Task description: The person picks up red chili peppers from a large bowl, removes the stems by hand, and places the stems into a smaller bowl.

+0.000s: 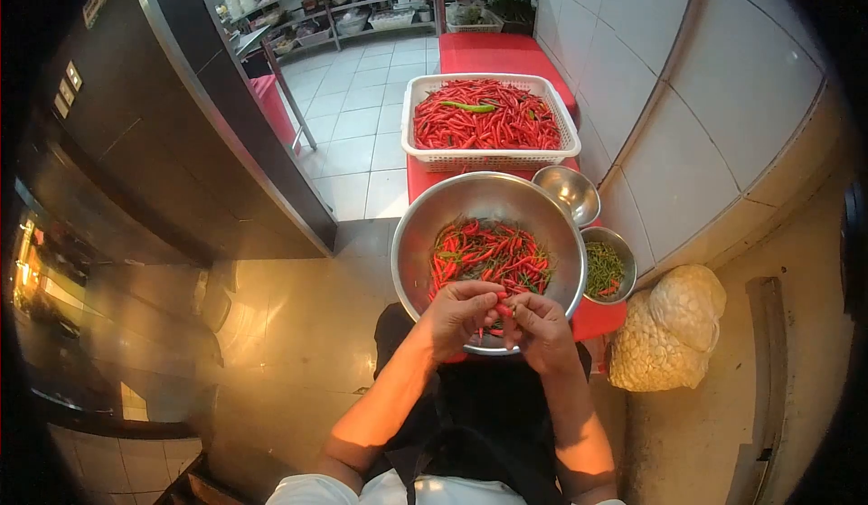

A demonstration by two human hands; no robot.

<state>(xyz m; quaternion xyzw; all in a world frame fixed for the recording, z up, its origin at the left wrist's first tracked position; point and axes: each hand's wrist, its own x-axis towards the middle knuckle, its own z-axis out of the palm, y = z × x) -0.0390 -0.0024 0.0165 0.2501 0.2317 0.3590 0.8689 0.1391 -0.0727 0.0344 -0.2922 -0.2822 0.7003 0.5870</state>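
Observation:
Over the near part of a large steel bowl (411, 234), my left hand (459, 317) and my right hand (540, 329) meet, fingers pinched round a red chili (503, 310) between them. Red chilies with green stems (493, 250) lie in the bowl beneath. Behind it stands a white plastic basket (493, 156) heaped with red chilies, a long green one (467, 106) on top. To the right of the large bowl are a small steel bowl (565, 188) and another small bowl (624, 245) holding green stems and a few red bits.
The bowls and basket rest on a red bench (484, 51) along a tiled wall (624, 35). A stuffed pale bag (665, 333) sits on the floor at the right. A dark cabinet (117, 89) stands left; metal shelves (362, 3) are at the back.

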